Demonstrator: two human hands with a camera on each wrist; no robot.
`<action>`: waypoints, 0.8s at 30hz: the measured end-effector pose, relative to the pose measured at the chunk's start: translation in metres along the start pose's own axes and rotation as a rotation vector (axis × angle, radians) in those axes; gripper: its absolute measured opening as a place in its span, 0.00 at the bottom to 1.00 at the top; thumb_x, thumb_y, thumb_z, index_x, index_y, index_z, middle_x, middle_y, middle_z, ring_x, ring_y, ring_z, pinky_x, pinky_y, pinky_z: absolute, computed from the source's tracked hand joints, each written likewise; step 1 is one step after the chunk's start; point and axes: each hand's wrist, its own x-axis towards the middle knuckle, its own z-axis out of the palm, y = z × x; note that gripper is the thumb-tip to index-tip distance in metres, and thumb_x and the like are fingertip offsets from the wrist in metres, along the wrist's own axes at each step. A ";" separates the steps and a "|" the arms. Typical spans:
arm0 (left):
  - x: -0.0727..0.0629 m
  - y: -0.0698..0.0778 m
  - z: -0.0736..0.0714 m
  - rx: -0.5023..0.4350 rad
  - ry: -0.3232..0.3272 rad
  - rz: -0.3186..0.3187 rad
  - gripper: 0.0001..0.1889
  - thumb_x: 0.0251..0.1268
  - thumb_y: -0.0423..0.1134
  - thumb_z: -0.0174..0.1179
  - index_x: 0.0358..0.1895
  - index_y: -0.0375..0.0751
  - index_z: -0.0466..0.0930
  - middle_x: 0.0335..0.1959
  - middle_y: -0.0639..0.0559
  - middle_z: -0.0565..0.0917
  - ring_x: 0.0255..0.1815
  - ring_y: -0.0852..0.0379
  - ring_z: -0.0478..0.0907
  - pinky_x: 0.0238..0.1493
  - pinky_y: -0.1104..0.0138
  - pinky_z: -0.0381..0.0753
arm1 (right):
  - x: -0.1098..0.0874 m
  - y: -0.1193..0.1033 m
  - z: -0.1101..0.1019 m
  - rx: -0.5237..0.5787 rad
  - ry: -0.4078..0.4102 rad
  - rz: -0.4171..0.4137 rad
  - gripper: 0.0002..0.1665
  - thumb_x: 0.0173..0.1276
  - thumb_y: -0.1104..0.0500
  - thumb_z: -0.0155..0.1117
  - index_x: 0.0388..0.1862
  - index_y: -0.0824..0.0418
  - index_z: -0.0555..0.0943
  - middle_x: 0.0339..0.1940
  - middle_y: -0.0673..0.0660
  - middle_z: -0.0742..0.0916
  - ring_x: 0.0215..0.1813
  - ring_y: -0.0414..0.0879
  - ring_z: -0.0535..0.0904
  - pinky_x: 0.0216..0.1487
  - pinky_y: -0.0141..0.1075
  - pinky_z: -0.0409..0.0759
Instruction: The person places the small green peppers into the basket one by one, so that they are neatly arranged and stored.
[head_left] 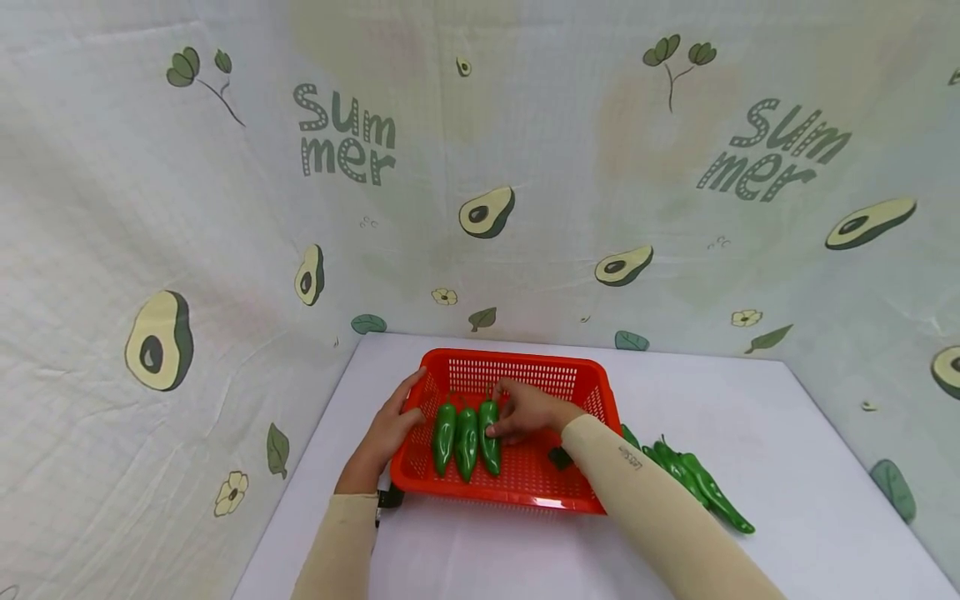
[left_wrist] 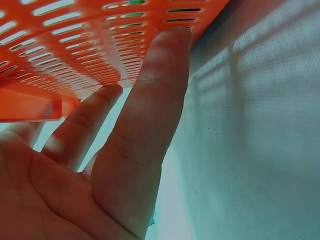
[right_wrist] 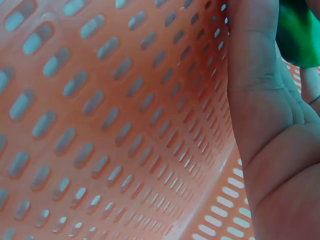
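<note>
Inside the red basket (head_left: 510,498), a green pepper (head_left: 490,457) is pinched by the right hand (head_left: 531,410) beside two other peppers (head_left: 467,448); the basket's left side is gripped by the left hand (head_left: 388,432).

Your basket (head_left: 495,496) is red and slot-patterned, your worktop (head_left: 690,392) whitish. Green peppers (head_left: 467,446) lie towards the basket's left edge, more green peppers (head_left: 701,479) beyond its right edge. Your sleeves (head_left: 652,492) are beige, the right with small dark lettering. The pale cloth (head_left: 540,150) carries a green-and-cream avocado print and grey-green lettering.
</note>
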 end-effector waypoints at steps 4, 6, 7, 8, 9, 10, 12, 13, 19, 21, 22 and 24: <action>0.001 0.001 0.001 0.004 0.001 0.002 0.41 0.64 0.36 0.54 0.79 0.79 0.63 0.75 0.45 0.72 0.58 0.38 0.80 0.48 0.50 0.89 | -0.001 0.000 0.000 0.004 0.022 -0.007 0.32 0.62 0.62 0.82 0.56 0.64 0.70 0.33 0.62 0.89 0.33 0.58 0.89 0.36 0.49 0.90; 0.001 0.002 0.001 0.010 0.001 0.002 0.41 0.64 0.36 0.54 0.79 0.80 0.63 0.75 0.45 0.71 0.59 0.38 0.79 0.48 0.50 0.88 | -0.001 0.001 0.000 -0.002 0.032 -0.005 0.32 0.61 0.62 0.82 0.56 0.64 0.71 0.33 0.62 0.89 0.33 0.57 0.89 0.36 0.48 0.90; 0.000 0.002 0.001 0.010 0.000 0.001 0.41 0.64 0.36 0.55 0.79 0.79 0.63 0.76 0.45 0.71 0.59 0.38 0.79 0.49 0.50 0.88 | -0.001 0.001 0.000 -0.005 0.034 -0.002 0.32 0.61 0.62 0.82 0.55 0.64 0.71 0.33 0.62 0.89 0.33 0.57 0.89 0.35 0.48 0.90; 0.000 0.002 0.001 0.012 -0.001 -0.001 0.41 0.64 0.36 0.55 0.79 0.79 0.63 0.76 0.45 0.70 0.59 0.38 0.78 0.50 0.51 0.88 | -0.001 0.002 0.000 -0.009 0.035 0.003 0.31 0.61 0.61 0.82 0.55 0.64 0.72 0.33 0.61 0.89 0.32 0.56 0.89 0.35 0.48 0.90; 0.000 0.002 0.001 0.016 0.000 -0.004 0.41 0.64 0.37 0.54 0.79 0.79 0.63 0.76 0.46 0.70 0.60 0.38 0.78 0.50 0.51 0.88 | -0.001 0.002 0.000 -0.013 0.033 0.007 0.31 0.61 0.61 0.83 0.54 0.64 0.72 0.32 0.61 0.89 0.32 0.56 0.89 0.35 0.47 0.90; -0.001 0.002 0.001 0.017 0.000 -0.005 0.41 0.64 0.36 0.54 0.79 0.79 0.63 0.76 0.46 0.70 0.60 0.38 0.78 0.50 0.51 0.88 | -0.001 0.003 0.000 -0.018 0.029 0.012 0.31 0.60 0.61 0.83 0.54 0.64 0.72 0.32 0.61 0.89 0.32 0.56 0.89 0.35 0.47 0.90; -0.001 0.002 0.002 0.018 0.002 -0.005 0.42 0.64 0.36 0.54 0.79 0.78 0.63 0.76 0.46 0.70 0.60 0.38 0.78 0.50 0.51 0.87 | -0.002 0.003 0.000 -0.029 0.022 0.018 0.31 0.60 0.60 0.83 0.54 0.65 0.73 0.32 0.61 0.89 0.31 0.55 0.89 0.35 0.46 0.89; -0.002 0.002 0.002 0.019 0.002 -0.006 0.41 0.64 0.36 0.54 0.79 0.78 0.63 0.76 0.46 0.70 0.59 0.38 0.78 0.50 0.51 0.88 | -0.002 0.003 0.000 -0.033 0.018 0.024 0.31 0.60 0.59 0.83 0.54 0.65 0.73 0.32 0.60 0.89 0.31 0.54 0.88 0.35 0.46 0.89; -0.001 0.001 0.002 0.017 0.002 -0.007 0.41 0.64 0.36 0.55 0.79 0.79 0.63 0.76 0.46 0.71 0.59 0.38 0.78 0.50 0.51 0.88 | -0.006 -0.001 0.001 -0.068 0.037 0.026 0.31 0.60 0.57 0.83 0.53 0.65 0.74 0.32 0.59 0.88 0.31 0.53 0.88 0.35 0.46 0.89; -0.002 0.001 0.003 0.012 0.005 -0.010 0.42 0.64 0.36 0.55 0.79 0.79 0.63 0.76 0.46 0.70 0.60 0.38 0.78 0.50 0.50 0.88 | -0.007 -0.002 0.002 -0.080 0.047 0.022 0.31 0.60 0.57 0.84 0.53 0.65 0.75 0.32 0.59 0.88 0.31 0.54 0.88 0.35 0.46 0.89; -0.002 0.001 0.003 0.008 0.005 -0.011 0.42 0.64 0.36 0.55 0.79 0.79 0.63 0.77 0.46 0.70 0.60 0.38 0.78 0.50 0.50 0.88 | -0.008 -0.003 0.003 -0.087 0.050 0.027 0.31 0.60 0.56 0.84 0.54 0.65 0.75 0.32 0.58 0.89 0.31 0.54 0.88 0.35 0.46 0.89; -0.002 0.002 0.003 0.004 0.003 -0.010 0.42 0.64 0.36 0.55 0.79 0.79 0.63 0.77 0.46 0.69 0.60 0.39 0.78 0.50 0.50 0.88 | -0.008 -0.003 0.003 -0.095 0.052 0.026 0.31 0.60 0.56 0.84 0.53 0.64 0.75 0.31 0.58 0.88 0.32 0.55 0.88 0.35 0.45 0.89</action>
